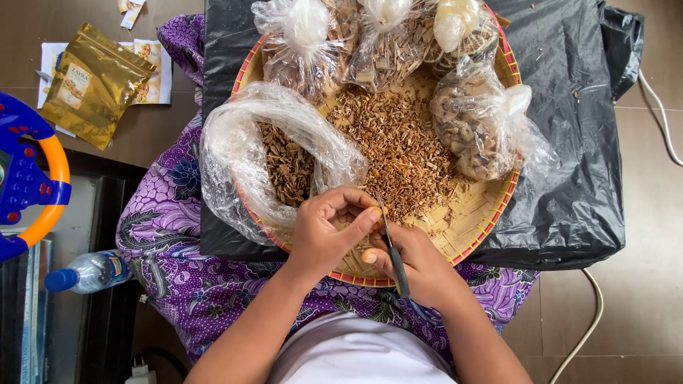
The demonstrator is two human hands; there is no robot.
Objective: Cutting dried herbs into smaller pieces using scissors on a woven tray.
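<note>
Pinching a small sliver (373, 213) of dried stalk between thumb and forefinger, your left hand (329, 231) sits over the near edge of the woven tray (491, 213); the other fingers are curled in. Your right hand (421, 269) is closed around a thin knife (395, 262), dark handle in the fist, with the blade running up to meet the sliver. The exact contact point is too small to tell.

Step in hand, as I read it: trimming or slicing that piece over the tray, mid-cut.

The loose heap of chopped bits (398, 146) lies just beyond your hands, in the tray's middle. An open plastic bag (284, 167) of darker dried pieces lies to the left of the heap, and tied bags (313, 50) crowd the far rim.

Any further cut calls for a short, controlled stroke, as the left thumb is right beside the blade. Keep the hands above the tray so that offcuts drop in.

Around you: black plastic sheet (569, 142) under the tray, purple floral cloth (178, 213) under that, gold pouch (92, 82), water bottle (91, 272) and a blue-and-orange toy wheel (32, 178) off to the left.
</note>
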